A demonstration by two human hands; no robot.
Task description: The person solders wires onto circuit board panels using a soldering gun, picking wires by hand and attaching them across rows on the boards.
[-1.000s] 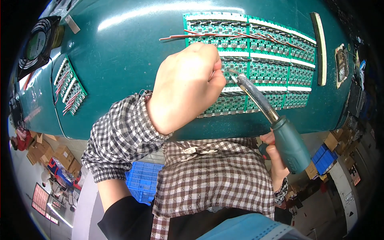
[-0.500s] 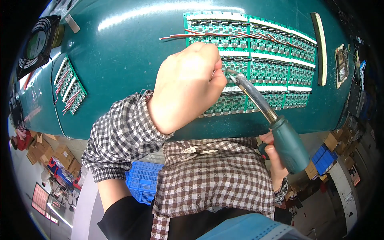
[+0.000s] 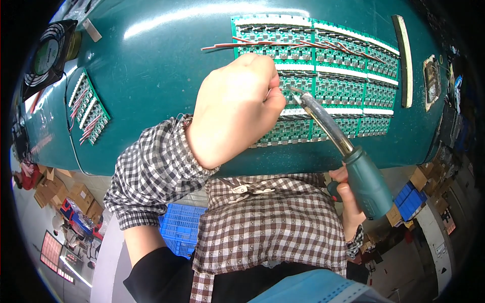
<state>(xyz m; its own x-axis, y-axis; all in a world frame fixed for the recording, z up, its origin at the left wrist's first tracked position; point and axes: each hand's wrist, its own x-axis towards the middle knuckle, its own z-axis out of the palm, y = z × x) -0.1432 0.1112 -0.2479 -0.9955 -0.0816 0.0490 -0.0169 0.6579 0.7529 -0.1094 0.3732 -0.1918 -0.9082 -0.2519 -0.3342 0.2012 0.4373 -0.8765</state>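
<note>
My right hand [image 3: 349,202] is closed round the green handle of a soldering iron [image 3: 370,184]. Its bent metal tip sits over a panel of green circuit boards [image 3: 338,91], just right of my left fingers. My left hand [image 3: 237,103] is closed in a pinch above the panel's left side; whatever lies between its fingertips is hidden from this angle. Red and white wires [image 3: 268,44] lie across the panel's upper rows. White strips and dark components run in rows along the boards.
A smaller circuit board [image 3: 90,108] with red and white wires lies at the left, near a black fan [image 3: 48,55]. Right of the panel is a long pale bar [image 3: 404,60], then a small worn tray [image 3: 432,83]. A blue crate [image 3: 181,230] stands below the green table [image 3: 156,76].
The soldering iron has shifted slightly to the right, its tip a little farther from my left fingers. My left hand has hardly moved.
</note>
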